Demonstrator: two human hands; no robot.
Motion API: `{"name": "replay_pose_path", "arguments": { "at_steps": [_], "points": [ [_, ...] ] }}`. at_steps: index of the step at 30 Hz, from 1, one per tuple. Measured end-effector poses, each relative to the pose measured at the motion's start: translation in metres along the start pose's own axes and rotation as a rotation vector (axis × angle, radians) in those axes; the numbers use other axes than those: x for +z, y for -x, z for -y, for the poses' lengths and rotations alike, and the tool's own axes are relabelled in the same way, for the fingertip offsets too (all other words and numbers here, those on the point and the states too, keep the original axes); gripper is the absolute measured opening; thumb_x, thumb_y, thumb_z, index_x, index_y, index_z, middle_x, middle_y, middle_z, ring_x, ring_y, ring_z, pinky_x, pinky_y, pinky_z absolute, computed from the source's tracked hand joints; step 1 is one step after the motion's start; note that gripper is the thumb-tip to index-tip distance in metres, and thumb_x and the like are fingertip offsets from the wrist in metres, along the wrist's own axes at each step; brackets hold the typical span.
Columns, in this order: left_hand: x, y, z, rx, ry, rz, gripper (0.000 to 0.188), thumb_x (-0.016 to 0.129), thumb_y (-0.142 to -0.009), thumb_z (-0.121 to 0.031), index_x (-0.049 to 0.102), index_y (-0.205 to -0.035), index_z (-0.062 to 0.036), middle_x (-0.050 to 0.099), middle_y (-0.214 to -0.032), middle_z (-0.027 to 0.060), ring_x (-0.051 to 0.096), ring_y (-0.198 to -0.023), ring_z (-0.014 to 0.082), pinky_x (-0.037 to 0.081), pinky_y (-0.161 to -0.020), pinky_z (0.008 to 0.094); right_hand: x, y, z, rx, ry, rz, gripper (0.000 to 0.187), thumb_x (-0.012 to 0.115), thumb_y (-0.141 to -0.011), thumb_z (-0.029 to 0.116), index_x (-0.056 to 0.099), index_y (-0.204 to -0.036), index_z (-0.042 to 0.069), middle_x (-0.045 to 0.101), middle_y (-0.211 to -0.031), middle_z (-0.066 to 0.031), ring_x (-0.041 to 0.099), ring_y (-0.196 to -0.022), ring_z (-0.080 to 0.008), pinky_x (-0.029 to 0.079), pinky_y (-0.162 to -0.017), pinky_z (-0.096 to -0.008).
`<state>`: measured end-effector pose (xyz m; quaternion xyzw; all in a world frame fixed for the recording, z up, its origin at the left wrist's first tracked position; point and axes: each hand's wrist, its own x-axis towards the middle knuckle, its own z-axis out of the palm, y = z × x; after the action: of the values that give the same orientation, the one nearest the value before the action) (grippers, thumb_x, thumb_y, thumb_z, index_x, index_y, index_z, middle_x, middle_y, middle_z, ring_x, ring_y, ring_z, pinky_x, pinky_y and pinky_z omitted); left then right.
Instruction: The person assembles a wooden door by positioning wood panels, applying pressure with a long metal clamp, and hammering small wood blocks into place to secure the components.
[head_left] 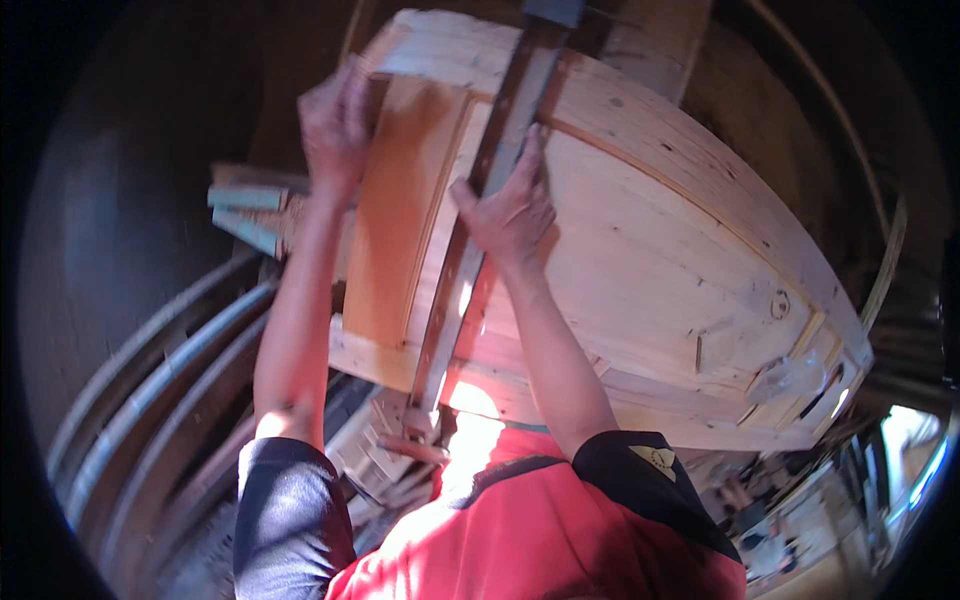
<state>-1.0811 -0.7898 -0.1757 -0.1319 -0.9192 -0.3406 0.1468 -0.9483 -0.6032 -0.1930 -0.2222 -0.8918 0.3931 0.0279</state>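
Steadying a bar clamp across a panelled wooden door

The step in hand looks like setting or checking the long metal bar clamp (458,280), which lies crosswise over the panelled wooden door (640,250). The door rests face up in front of the person, its near edge close to the waist of the red shirt (520,530). One end of the clamp, with its screw handle (415,450), stands out past that near edge; the other reaches the far side. The next move probably calls for keeping the bar square to the frame while pressure is put on evenly; a twist of the bar could pull the joints out of line.

The right forearm slants up and leftward over the pale boards. The right hand (510,215) is at the bar, thumb and forefinger spread apart on either side of it, the other fingers bent. The left arm reaches farther out, nearly straight, and the left hand (335,120) is raised beside the frame's far left corner. It is blurred, so I cannot tell whether its fingers close on anything.
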Motion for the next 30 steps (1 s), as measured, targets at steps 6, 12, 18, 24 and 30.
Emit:
{"name": "replay_pose_path", "arguments": {
  "at_steps": [6,12,18,24,30],
  "points": [
    [-0.018,0.19,-0.099,-0.355,0.214,-0.027,0.028,0.063,-0.097,-0.022,0.068,-0.113,-0.0004,0.071,-0.091,0.0159,0.066,-0.081,0.033,0.05,-0.081,0.0432,-0.003,-0.001,-0.037,0.038,-0.315,0.101,0.071,0.058,-0.097,0.05,0.042,-0.148,0.003,0.063,-0.12,-0.0176,0.066,-0.103,-0.0352,0.054,-0.091,-0.0444],
    [-0.044,0.285,-0.199,-0.4,0.363,0.106,0.03,0.072,-0.078,-0.011,0.068,-0.105,0.0003,0.068,-0.078,0.0139,0.062,-0.065,0.0387,0.052,-0.064,0.0441,-0.089,0.095,-0.106,0.156,-0.576,0.709,0.049,0.057,-0.104,0.036,0.052,-0.139,0.003,0.065,-0.103,-0.008,0.066,-0.078,-0.0126,0.053,-0.06,-0.0256],
    [-0.144,0.376,-0.219,-0.654,0.437,-0.101,0.035,0.07,-0.084,-0.011,0.067,-0.117,-0.0026,0.069,-0.105,0.0148,0.066,-0.086,0.0301,0.054,-0.077,0.0396,-0.153,0.185,-0.13,0.519,-0.724,0.835,0.031,0.063,-0.1,0.015,0.056,-0.127,0.003,0.067,-0.097,-0.0096,0.067,-0.076,-0.0176,0.055,-0.057,-0.0284],
    [-0.205,0.603,-0.08,-1.053,0.04,-0.782,0.02,0.051,-0.1,-0.006,0.065,-0.113,-0.0007,0.069,-0.111,0.0171,0.066,-0.104,0.0281,0.049,-0.096,0.0364,-0.202,0.204,-0.135,0.451,-0.66,0.64,0.031,0.065,-0.098,0.019,0.057,-0.126,0.007,0.066,-0.097,-0.0048,0.068,-0.079,-0.0176,0.055,-0.056,-0.0302],
    [-0.082,0.778,-0.089,-1.034,0.159,-0.303,0.048,0.064,-0.088,-0.009,0.055,-0.135,-0.0054,0.069,-0.108,0.0121,0.063,-0.111,0.0324,0.048,-0.101,0.0397,-0.229,0.238,-0.111,0.356,-0.516,0.675,0.033,0.065,-0.098,0.026,0.058,-0.126,0.012,0.065,-0.101,-0.0014,0.066,-0.085,-0.015,0.052,-0.062,-0.0296]
  ]
}}
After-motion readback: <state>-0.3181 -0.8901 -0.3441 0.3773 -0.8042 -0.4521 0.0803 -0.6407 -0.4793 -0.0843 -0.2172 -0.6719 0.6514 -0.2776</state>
